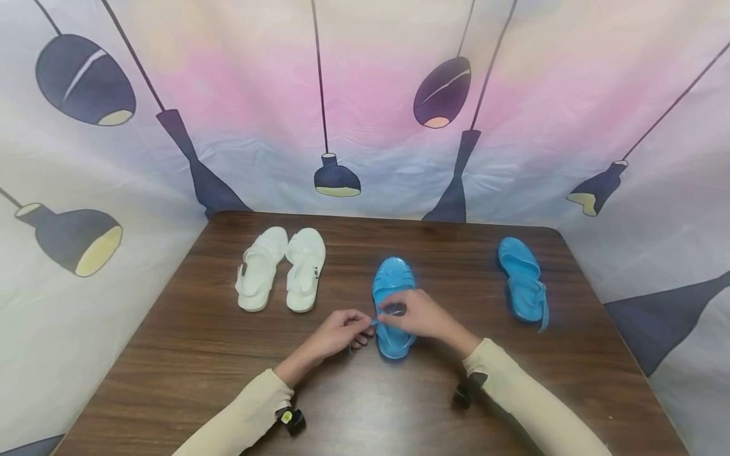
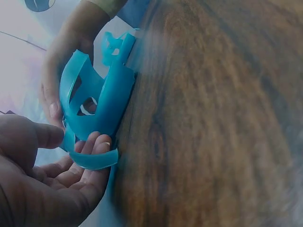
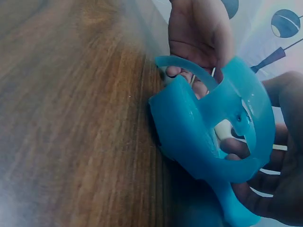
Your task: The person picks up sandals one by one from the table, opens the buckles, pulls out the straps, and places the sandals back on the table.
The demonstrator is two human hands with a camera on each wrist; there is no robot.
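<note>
A blue sandal lies sole down on the table in the head view, toe pointing away from me. My left hand is at its left side and pinches the sandal's loose ankle strap between thumb and fingers. The strap's free end curves across the fingers in the left wrist view. From the right, my right hand reaches over the sandal and grips the strap near its fastening; in the right wrist view its fingertips show through the strap's loop. The buckle itself is too small to make out.
Two white sandals stand side by side on the left of the brown wooden table. A second blue sandal lies at the right, its strap hanging loose. Printed cloth hangs behind and beside the table.
</note>
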